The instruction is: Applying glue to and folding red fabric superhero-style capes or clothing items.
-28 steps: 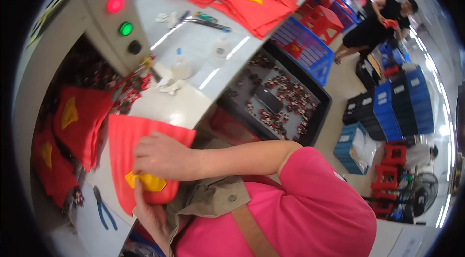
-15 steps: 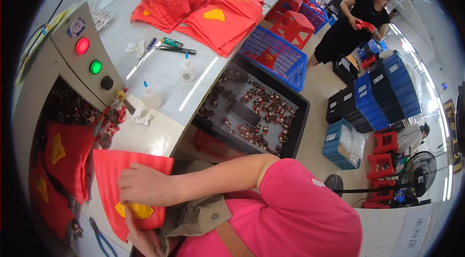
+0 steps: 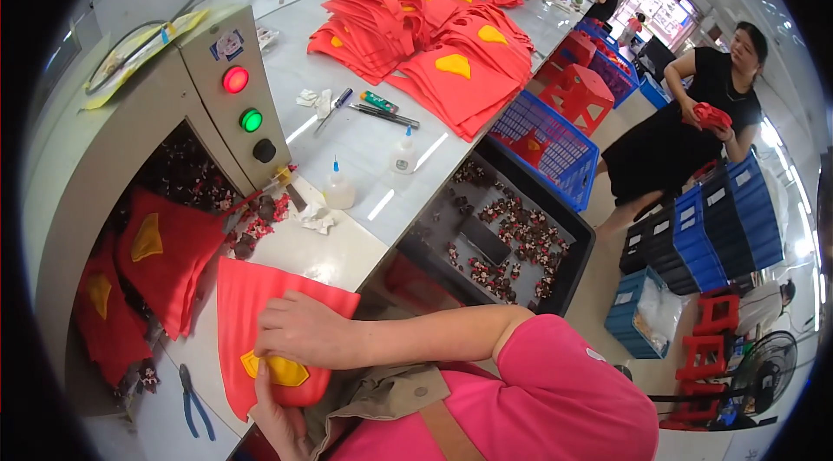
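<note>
A red cape-shaped piece (image 3: 243,305) lies at the bench's near edge, with a yellow patch (image 3: 291,372) on its lower part. My right hand (image 3: 304,331) reaches across from the right and rests over the piece, its fingers curled down at the patch's upper left edge. From below, my left hand (image 3: 282,426) stretches a digit up to the patch's left corner, close to the right fingertips. The rest of my left hand is partly hidden. Beside them, more red pieces with yellow patches (image 3: 165,244) lie inside the opening of a grey machine box (image 3: 221,127).
Blue-handled pliers (image 3: 193,405) lie near the left. Two needle-tipped bottles (image 3: 339,187), pens (image 3: 382,114) and stacked red pieces (image 3: 468,83) occupy the bench. A black tray (image 3: 542,274) of small parts and a blue crate (image 3: 547,148) stand right. A person in black (image 3: 694,122) holds something red.
My view has turned left, so the scene sits farther right in the picture. Both hands stay at the yellow patch, with little visible movement on the red piece.
</note>
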The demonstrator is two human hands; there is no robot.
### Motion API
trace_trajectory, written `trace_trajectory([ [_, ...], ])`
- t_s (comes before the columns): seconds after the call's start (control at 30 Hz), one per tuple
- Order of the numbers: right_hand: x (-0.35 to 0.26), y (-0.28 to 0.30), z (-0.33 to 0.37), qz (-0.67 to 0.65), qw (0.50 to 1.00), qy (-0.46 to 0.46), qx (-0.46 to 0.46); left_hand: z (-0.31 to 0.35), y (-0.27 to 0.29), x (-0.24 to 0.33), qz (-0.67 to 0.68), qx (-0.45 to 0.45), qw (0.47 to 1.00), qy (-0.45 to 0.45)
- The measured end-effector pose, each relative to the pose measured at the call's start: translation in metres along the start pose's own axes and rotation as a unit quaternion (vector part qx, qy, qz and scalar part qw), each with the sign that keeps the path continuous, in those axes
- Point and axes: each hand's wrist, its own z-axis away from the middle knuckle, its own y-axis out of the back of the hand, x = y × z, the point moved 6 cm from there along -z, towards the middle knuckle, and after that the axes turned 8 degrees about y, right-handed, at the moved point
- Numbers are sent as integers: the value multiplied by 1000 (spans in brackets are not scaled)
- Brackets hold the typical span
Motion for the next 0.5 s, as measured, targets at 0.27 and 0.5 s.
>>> trace_trajectory([
  [0.27, 1, 0, 0, 8, 1000, -2, 8, -1, 0, 1, -13, 1, 1000, 7],
  [0.5, 2, -1, 0, 5, 1000, -3, 13, -3, 3, 0, -10, -21, 1000, 5],
])
